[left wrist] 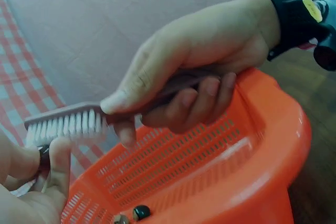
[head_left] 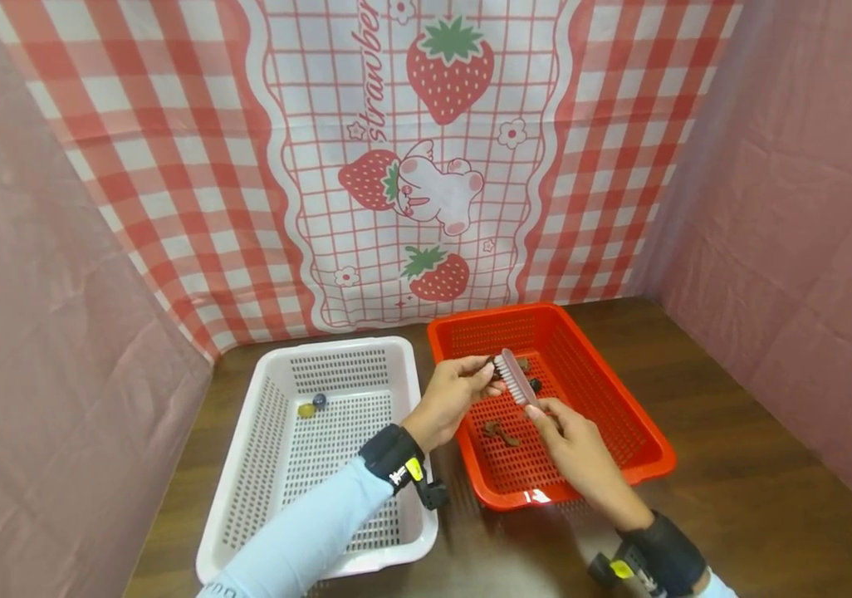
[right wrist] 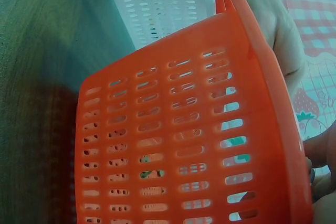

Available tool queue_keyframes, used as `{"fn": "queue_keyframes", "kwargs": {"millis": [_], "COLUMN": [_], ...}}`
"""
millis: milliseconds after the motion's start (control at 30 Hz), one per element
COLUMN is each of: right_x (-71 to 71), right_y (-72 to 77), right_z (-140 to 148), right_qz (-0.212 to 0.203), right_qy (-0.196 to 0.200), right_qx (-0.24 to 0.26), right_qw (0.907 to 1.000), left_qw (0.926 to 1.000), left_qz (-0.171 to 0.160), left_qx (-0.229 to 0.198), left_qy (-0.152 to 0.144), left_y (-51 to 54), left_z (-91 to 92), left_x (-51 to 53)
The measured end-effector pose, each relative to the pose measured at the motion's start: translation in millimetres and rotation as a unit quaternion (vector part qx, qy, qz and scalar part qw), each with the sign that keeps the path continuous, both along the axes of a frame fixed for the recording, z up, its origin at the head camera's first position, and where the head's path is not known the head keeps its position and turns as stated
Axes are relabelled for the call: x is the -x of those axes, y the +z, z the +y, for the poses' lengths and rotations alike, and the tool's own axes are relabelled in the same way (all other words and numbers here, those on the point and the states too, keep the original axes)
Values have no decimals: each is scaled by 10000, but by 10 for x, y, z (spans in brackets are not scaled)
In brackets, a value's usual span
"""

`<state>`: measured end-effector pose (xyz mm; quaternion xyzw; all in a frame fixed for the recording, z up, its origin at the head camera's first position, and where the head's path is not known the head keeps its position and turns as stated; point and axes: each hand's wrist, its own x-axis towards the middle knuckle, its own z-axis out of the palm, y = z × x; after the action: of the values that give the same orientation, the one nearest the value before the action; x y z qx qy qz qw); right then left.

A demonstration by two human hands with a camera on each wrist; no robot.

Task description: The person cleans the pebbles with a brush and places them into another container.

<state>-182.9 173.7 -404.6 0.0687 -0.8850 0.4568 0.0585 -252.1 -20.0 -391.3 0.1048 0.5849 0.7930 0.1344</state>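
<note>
Brushing seems unfinished: a small dark piece [left wrist: 44,156] is pinched by the left hand [head_left: 452,397], a mauve white-bristled brush [head_left: 517,379] by the right hand [head_left: 581,453].

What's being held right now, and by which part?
The right grip holds a brush by its handle; the left grip pinches a small dark object, part unclear.

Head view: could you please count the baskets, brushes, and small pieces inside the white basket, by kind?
Baskets: 2 (white basket, red basket)
Brushes: 1 (pink brush, in right hand)
Small pieces: 2 (yellow piece, blue piece)
Total: 5
</note>
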Motion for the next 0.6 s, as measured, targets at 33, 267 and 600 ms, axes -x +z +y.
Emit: {"fn": "queue_keyframes", "kwargs": {"millis": [33,267,600], "right_x": [2,-1,6], "right_y": [-1,10,3], "right_z": [-1,-9,-16], "right_qz": [11,-73,40], "right_qy": [15,-13,-28], "right_qx": [-15,14,-24], "right_qw": [10000,10000,10000], "left_qw": [10000,9991,9921], "left_qz": [-32,-186,-973], "left_qx": [-36,-342,-778], "left_qy": [-23,-149,146], "left_y": [-8,-30,-24], "left_z": [-3,-12,-5], "left_x": [0,-16,-24]}}
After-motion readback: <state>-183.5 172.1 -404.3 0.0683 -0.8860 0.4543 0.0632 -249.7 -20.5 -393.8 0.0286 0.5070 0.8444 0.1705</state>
